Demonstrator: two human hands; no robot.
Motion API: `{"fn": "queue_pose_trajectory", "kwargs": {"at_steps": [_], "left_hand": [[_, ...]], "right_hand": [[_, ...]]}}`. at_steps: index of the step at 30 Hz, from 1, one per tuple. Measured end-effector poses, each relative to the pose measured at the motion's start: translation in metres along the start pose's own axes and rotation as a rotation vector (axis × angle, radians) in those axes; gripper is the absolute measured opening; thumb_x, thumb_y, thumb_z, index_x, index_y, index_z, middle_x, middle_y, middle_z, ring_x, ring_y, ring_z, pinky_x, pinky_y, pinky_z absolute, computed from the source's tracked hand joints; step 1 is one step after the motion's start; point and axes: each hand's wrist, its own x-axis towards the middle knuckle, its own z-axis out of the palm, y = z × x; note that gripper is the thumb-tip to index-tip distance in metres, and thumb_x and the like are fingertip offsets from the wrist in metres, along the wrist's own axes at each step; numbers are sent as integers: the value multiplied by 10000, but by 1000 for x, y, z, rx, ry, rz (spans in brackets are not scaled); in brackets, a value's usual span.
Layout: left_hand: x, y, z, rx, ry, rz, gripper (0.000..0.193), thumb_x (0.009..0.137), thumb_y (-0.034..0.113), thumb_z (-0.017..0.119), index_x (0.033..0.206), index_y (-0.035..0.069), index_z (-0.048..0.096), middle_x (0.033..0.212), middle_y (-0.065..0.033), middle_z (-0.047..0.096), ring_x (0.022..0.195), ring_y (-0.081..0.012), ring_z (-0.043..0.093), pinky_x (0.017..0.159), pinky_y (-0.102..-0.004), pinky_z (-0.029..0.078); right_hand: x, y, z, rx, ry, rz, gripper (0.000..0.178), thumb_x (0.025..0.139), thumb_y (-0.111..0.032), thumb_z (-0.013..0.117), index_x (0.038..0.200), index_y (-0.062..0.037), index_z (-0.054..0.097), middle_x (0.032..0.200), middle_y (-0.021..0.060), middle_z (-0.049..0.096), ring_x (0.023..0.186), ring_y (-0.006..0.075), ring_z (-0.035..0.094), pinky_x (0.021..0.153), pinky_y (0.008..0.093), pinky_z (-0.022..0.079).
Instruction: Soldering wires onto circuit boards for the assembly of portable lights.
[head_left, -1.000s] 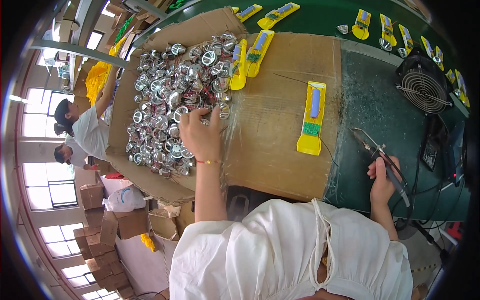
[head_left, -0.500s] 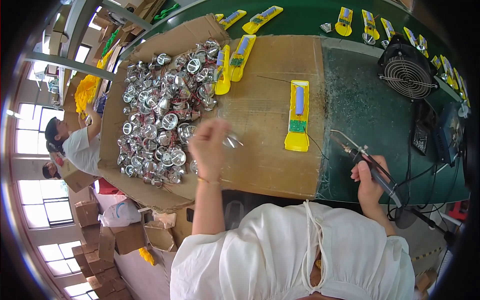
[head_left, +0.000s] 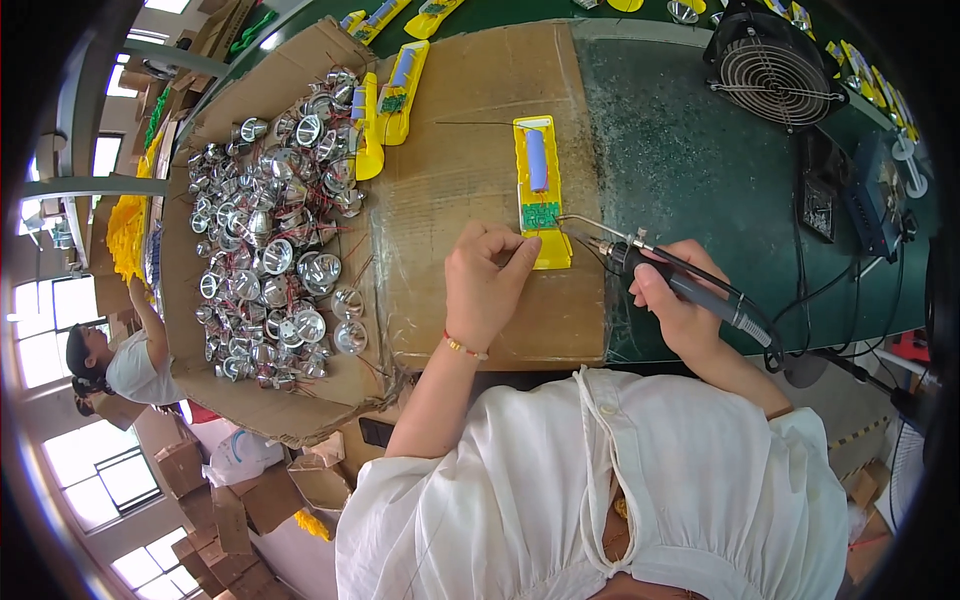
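Note:
A yellow plastic housing (head_left: 553, 252) lies on the cardboard sheet, holding a blue cylindrical cell (head_left: 537, 160) and a small green circuit board (head_left: 541, 216). My left hand (head_left: 485, 282) is at the housing's near left edge, thumb and forefinger pinched together just below the board. Whatever sits in that pinch is hidden by the fingers. In my right hand (head_left: 685, 315) is a soldering iron (head_left: 690, 288) with a thin bent feed tube along it. Its tip points left, close to the board's right edge; whether it touches cannot be told.
On the left stands a cardboard box (head_left: 265, 82) full of silvery reflector cups (head_left: 277, 257) with red wires. Two more yellow housings (head_left: 402, 95) lean by its right side. A fan (head_left: 780, 82) and a blue bench unit (head_left: 880, 205) occupy the right. Another person (head_left: 135, 370) works far left.
My left hand has moved right from beside the reflector box to the housing; the shiny item in it is now out of sight. The soldering iron has come left to the board. The view has shifted.

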Motion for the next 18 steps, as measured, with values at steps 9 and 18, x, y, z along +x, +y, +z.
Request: {"fn": "queue_pose_trajectory", "kwargs": {"at_steps": [9,18], "left_hand": [[3,4,1,-7,-36,-22,100,710,74,666,724,-15,624,740,-86,550,582,-156,547,542,-256,443],[4,7,0,19,-42,-39,112,696,80,671,704,-19,621,738,-86,550,581,-155,542,546,-260,443]], "right_hand": [[4,5,2,14,-25,26,117,804,-76,574,845,7,502,635,85,571,508,90,521,451,199,423],[3,-6,-1,181,92,93,139,818,-101,560,877,9,498,618,80,562,494,90,516,435,189,406]]}}
